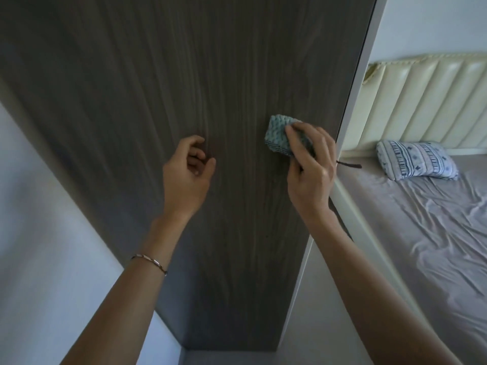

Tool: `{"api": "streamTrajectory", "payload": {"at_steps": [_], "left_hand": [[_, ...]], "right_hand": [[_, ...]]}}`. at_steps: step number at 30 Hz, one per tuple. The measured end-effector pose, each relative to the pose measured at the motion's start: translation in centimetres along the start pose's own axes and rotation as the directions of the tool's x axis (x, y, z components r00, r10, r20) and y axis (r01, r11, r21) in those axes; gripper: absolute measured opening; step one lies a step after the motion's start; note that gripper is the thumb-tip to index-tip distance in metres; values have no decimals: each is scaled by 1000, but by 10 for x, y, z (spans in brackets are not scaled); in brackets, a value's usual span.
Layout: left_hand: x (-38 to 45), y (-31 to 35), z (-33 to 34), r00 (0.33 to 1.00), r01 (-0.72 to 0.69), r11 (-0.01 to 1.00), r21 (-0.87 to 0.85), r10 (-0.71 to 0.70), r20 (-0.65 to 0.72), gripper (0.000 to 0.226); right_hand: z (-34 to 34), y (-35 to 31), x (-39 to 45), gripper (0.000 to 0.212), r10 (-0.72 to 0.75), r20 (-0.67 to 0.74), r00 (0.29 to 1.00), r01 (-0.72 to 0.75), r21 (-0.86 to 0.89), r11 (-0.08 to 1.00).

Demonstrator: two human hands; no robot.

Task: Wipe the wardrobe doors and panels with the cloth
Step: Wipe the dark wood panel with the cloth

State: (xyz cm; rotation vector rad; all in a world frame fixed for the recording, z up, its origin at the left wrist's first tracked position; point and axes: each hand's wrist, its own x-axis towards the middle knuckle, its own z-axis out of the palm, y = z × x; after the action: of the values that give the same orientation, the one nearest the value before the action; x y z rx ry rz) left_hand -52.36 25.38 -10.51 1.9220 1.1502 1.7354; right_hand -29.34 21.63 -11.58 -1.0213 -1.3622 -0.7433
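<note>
Head camera view looked down a dark wood-grain wardrobe panel [210, 88]. The right hand [311, 169] pinched a folded blue cloth [279, 135] between thumb and fingers, pressing it against the panel near its right edge. The left hand [188, 169] hovered beside it, fingers loosely curled, holding nothing. A bed [421, 219] with a pillow [416, 159] lay to the right. Wiping seemed under way; the next stroke likely called for steady pressure along the grain.

The dark wood panel [210, 75] lies bare above and left of both hands. A white wall [39, 219] closes its left edge; a pale frame [353, 101] bounds the right edge, just beside the cloth [279, 135].
</note>
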Motion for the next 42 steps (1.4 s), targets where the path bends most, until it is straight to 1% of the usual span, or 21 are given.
{"api": "streamTrajectory", "payload": {"at_steps": [2, 4, 6, 10, 13, 15, 17, 18, 20, 22, 25, 27, 30, 33, 37, 38, 40, 42], "left_hand": [[3, 1, -1, 998, -70, 996, 48, 70, 5, 40], [7, 2, -5, 989, -149, 983, 109, 150, 1, 37], [12, 2, -8, 980, -195, 964, 180, 201, -11, 37], [13, -3, -14, 972, -210, 931, 299, 231, -37, 41], [12, -7, -19, 973, -203, 927, 315, 228, -42, 47], [13, -7, -22, 976, -197, 929, 314, 217, -30, 50], [14, -5, -23, 979, -187, 930, 318, 202, -15, 53], [15, -4, -24, 980, -188, 929, 320, 201, -7, 54], [15, -2, -24, 980, -190, 924, 331, 200, 3, 55], [15, 0, -24, 977, -197, 920, 338, 211, -5, 52], [23, 7, -24, 961, -245, 904, 351, 275, -38, 44], [33, 10, -26, 944, -281, 890, 358, 323, -62, 39], [49, 19, -30, 923, -320, 875, 363, 375, -89, 34], [62, 28, -33, 908, -354, 864, 358, 409, -91, 33], [79, 39, -35, 898, -364, 867, 339, 424, -120, 31], [83, 42, -35, 895, -365, 868, 337, 427, -129, 32], [90, 43, -34, 883, -381, 855, 352, 449, -135, 34], [93, 44, -33, 858, -414, 822, 391, 495, -135, 37]], "right_hand": [[13, -7, -7, 46, 16, 30, 999, -14, -57, 998], [20, -13, -19, 48, 37, 62, 997, -32, -86, 996], [21, -15, -36, 49, 40, 112, 993, -28, -102, 994], [15, -4, -102, 44, 32, 237, 971, -2, -128, 992], [3, 6, -177, 44, 22, 398, 917, 46, -161, 986], [-6, 13, -208, 58, 17, 487, 873, 86, -188, 978], [-9, 14, -216, 80, 50, 543, 838, 86, -223, 971], [-9, 12, -214, 87, 78, 562, 823, 76, -245, 966], [-7, 2, -207, 93, 120, 571, 812, 62, -289, 955], [-4, -5, -200, 94, 141, 536, 833, 41, -313, 949], [5, -7, -158, 89, 131, 409, 903, 0, -306, 952], [10, -6, -113, 75, 68, 304, 950, 18, -274, 961], [9, -5, -32, 51, -22, 167, 986, 62, -236, 970], [5, -7, 51, 40, -77, 28, 997, 81, -228, 970], [11, -6, 147, 33, -179, -133, 975, 152, -194, 969], [15, -7, 157, 31, -195, -167, 967, 162, -195, 967], [22, -9, 150, 31, -192, -204, 960, 152, -193, 969], [25, -15, 112, 35, -182, -152, 972, 156, -166, 974]]}}
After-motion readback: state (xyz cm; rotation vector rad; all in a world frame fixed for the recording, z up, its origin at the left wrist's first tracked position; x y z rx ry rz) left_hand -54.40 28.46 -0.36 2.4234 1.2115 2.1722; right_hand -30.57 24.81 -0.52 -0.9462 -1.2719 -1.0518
